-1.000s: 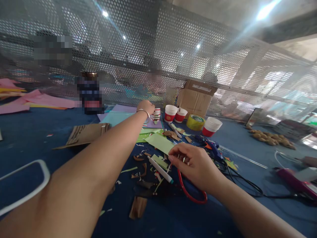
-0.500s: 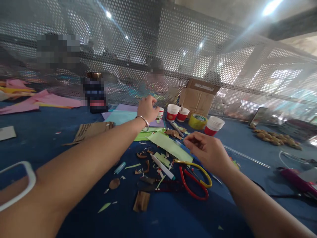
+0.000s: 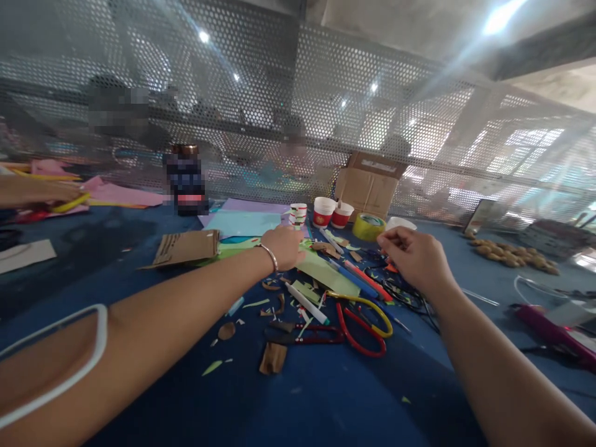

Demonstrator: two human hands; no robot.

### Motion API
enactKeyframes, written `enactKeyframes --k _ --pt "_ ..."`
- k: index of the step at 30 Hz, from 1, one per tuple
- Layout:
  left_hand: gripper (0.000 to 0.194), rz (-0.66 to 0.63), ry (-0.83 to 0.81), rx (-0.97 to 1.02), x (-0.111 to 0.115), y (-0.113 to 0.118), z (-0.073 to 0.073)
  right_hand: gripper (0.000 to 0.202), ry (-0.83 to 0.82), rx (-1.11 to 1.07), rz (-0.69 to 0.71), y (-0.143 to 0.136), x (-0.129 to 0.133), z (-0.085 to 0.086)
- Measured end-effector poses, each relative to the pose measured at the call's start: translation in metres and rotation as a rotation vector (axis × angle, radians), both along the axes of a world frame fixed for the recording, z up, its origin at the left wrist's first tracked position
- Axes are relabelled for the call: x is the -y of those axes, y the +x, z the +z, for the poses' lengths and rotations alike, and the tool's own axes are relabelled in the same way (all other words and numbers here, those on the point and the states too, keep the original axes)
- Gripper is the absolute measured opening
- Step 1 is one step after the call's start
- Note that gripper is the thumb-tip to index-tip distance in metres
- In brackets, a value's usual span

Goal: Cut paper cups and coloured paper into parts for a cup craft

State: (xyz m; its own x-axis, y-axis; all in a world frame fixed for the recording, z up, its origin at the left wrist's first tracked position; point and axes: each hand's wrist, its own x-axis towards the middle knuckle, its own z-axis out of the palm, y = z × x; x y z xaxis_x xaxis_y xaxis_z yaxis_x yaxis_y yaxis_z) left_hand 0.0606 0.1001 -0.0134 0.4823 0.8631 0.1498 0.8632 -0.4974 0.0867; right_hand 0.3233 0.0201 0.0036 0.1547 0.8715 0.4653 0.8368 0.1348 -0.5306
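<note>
My left hand (image 3: pixel 285 247), with a bracelet at the wrist, is low over the light green paper (image 3: pixel 328 273), just in front of a small paper cup (image 3: pixel 298 214). Its fingertips are turned away, and what they touch is hidden. My right hand (image 3: pixel 414 257) has its fingers curled together in front of a white cup (image 3: pixel 401 223); anything between them is too small to tell. Beneath and beside it lie dark cables and an orange-red pen (image 3: pixel 367 279). Nearer are a white marker (image 3: pixel 307 304), red-handled snips (image 3: pixel 302 335) and scissors with red and yellow handles (image 3: pixel 361 352).
Red and white cups (image 3: pixel 323 212), yellow tape (image 3: pixel 369 227) and a cardboard box (image 3: pixel 370 186) stand at the back. Flat cardboard (image 3: pixel 186 247) lies left, peanuts (image 3: pixel 507 256) right. Another person's hand (image 3: pixel 46 191) is at the far left near pink paper (image 3: pixel 121 194).
My left hand has come down and nearer, away from the small cup. My right hand has moved right, uncovering pens and cables. Another person's hand has entered at the left.
</note>
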Motion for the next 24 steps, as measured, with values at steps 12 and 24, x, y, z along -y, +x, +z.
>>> enactKeyframes --k 12,24 --pt "0.055 0.107 -0.04 0.055 0.009 -0.022 -0.023 0.02 -0.164 0.099 0.016 0.025 -0.014 -0.01" --pt "0.009 0.057 -0.029 0.401 0.002 -0.024 -0.015 0.023 -0.211 0.158 0.116 -0.009 -0.001 -0.002"
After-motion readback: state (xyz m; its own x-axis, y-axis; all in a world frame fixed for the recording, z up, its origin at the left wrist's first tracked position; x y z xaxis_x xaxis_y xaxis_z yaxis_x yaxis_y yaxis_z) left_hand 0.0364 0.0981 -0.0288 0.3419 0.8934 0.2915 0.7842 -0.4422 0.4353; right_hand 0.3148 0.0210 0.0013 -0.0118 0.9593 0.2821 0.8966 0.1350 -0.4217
